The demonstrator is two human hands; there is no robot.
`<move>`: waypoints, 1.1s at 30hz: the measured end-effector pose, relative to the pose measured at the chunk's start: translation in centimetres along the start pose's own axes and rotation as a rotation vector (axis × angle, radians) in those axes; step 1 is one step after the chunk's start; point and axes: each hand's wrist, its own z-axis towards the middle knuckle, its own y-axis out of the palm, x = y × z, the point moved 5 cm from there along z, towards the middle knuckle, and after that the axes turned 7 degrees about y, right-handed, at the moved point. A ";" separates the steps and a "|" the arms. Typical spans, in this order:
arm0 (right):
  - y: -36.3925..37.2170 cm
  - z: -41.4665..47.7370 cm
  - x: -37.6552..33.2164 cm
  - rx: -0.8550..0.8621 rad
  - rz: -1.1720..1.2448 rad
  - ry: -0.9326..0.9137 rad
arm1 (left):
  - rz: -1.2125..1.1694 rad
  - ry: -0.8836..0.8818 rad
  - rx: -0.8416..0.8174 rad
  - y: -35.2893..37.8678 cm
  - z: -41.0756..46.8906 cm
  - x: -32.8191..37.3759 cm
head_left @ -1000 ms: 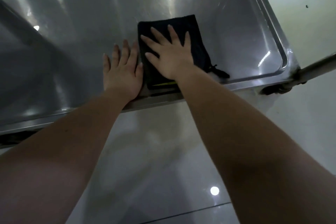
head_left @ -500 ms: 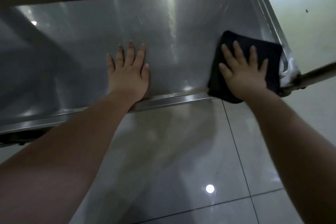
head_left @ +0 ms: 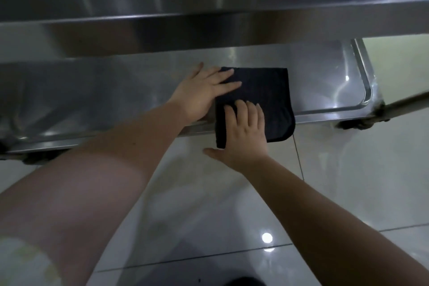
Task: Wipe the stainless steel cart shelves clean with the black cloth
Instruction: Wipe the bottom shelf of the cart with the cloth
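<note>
- Since half a second ago, the black cloth [head_left: 267,90] has slid left from the corner of the lower shelf [head_left: 325,81], and the left hand [head_left: 202,90] has swung onto it.
- It now lies mid-shelf, its near edge drooping over the front rim.
- Left fingers are straight, slightly apart, tips on its left edge.
- The right hand [head_left: 246,132] presses it down, fingers together and lightly bent, thumb splayed clear.
- It looks soft, light and limp, likely best driven by a flat palm at its middle.

pale floor tiles [head_left: 209,216] (glossy)
</note>
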 end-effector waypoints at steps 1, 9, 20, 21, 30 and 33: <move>0.2 -0.4 -0.2 -0.001 -0.050 0.018 | 0.074 0.055 -0.066 0.2 0.4 0.1; -3.4 -0.5 1.1 0.072 0.107 -0.156 | -0.027 0.021 -0.111 -1.1 1.0 0.3; -14.2 -1.8 -0.6 -0.048 0.770 0.034 | -0.529 -0.359 0.188 -11.0 -13.3 2.2; -14.8 -1.3 -2.0 -0.097 0.783 -0.007 | -0.546 -0.397 0.171 -11.6 -14.9 1.5; -19.7 -1.1 -18.0 -0.448 0.569 -0.440 | -0.376 -0.623 0.054 -19.8 -30.4 -4.8; -23.1 -3.8 -23.8 -0.441 0.336 -0.554 | -0.327 -0.715 0.069 -25.3 -35.7 -5.1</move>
